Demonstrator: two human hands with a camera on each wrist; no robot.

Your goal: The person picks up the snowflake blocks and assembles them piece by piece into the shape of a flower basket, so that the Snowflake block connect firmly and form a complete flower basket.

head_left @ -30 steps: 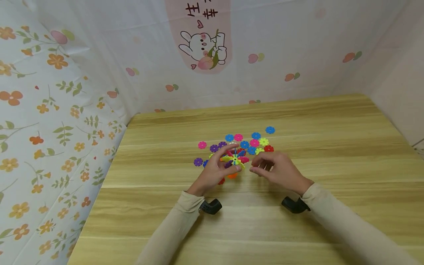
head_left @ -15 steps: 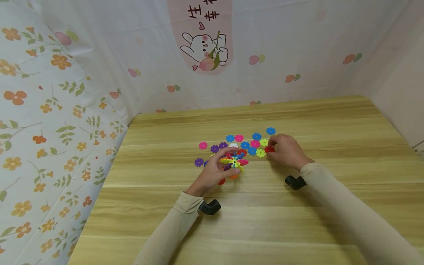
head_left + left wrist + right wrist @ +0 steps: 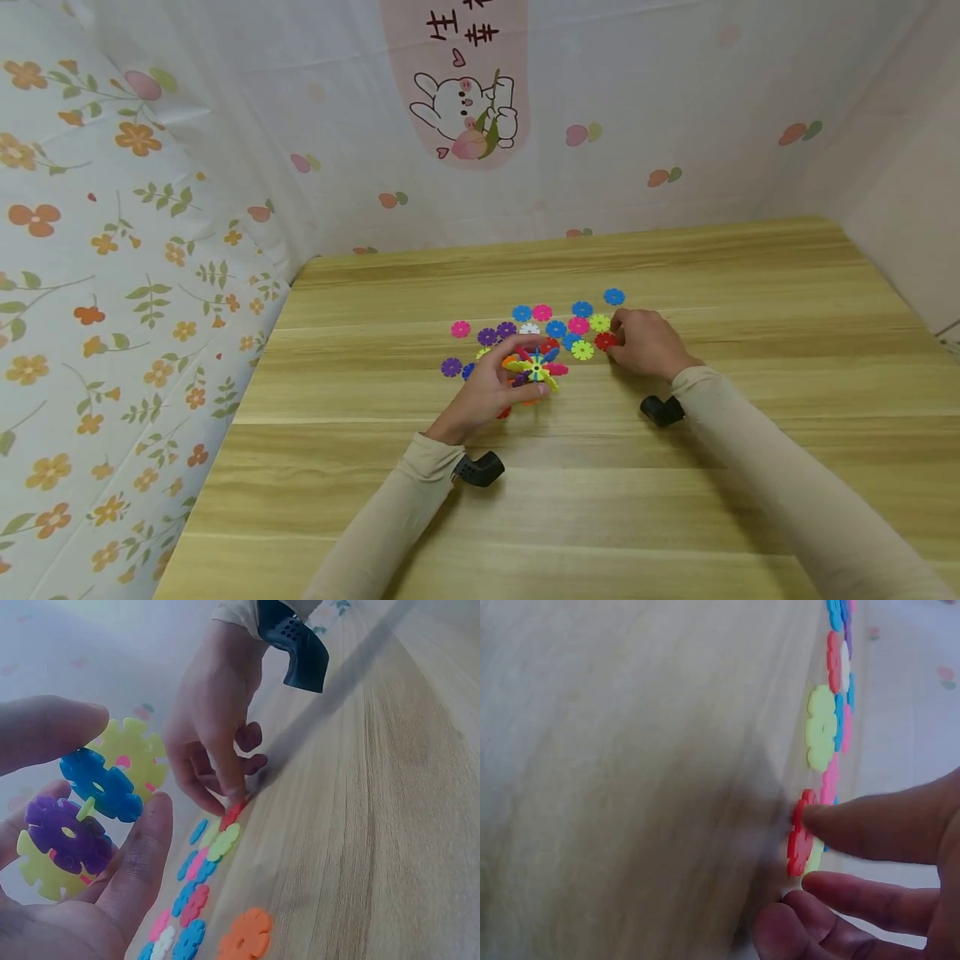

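Observation:
My left hand (image 3: pixel 491 385) holds a cluster of interlocked flower-shaped plastic discs (image 3: pixel 537 368) between thumb and fingers, above the table. In the left wrist view the cluster shows yellow, a blue disc (image 3: pixel 101 784) and a purple disc (image 3: pixel 69 832), with pink bits behind. To the right, my right hand (image 3: pixel 651 343) reaches down to a red disc (image 3: pixel 604 341) lying flat at the right end of the loose discs. In the right wrist view, the thumb overlaps the red disc (image 3: pixel 801 838) and a curled finger is right at its lower edge. A yellow-green disc (image 3: pixel 582 350) lies beside it.
Several loose discs spread across the wooden table (image 3: pixel 675 517), including a purple disc (image 3: pixel 452 367), a pink disc (image 3: pixel 461 329) and a far blue disc (image 3: pixel 614 297). An orange disc (image 3: pixel 246 934) lies below the left hand. A printed curtain (image 3: pixel 637 100) hangs behind the table.
My right hand moved from beside the cluster rightward to the red disc. The red and yellow-green discs have shifted slightly left. My left hand stays nearly still with the cluster.

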